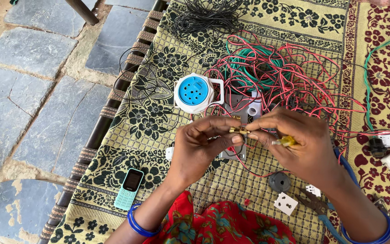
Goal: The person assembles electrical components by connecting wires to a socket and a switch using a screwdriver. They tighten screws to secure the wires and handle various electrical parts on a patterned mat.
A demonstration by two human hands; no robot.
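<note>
The patterned cloth (258, 18) is carrying a tangle of red and green wires (276, 68) and a white-and-blue round fitting (194, 92), and both hands are working just in front of these. The left hand (199, 147) is pinching a small brass part (239, 130) between thumb and fingertips, its long axis lying roughly level and pointing toward the right hand (303, 144). The right hand is closing on a yellow-handled screwdriver (286, 142), whose tip end is meeting the brass part from the right.
</note>
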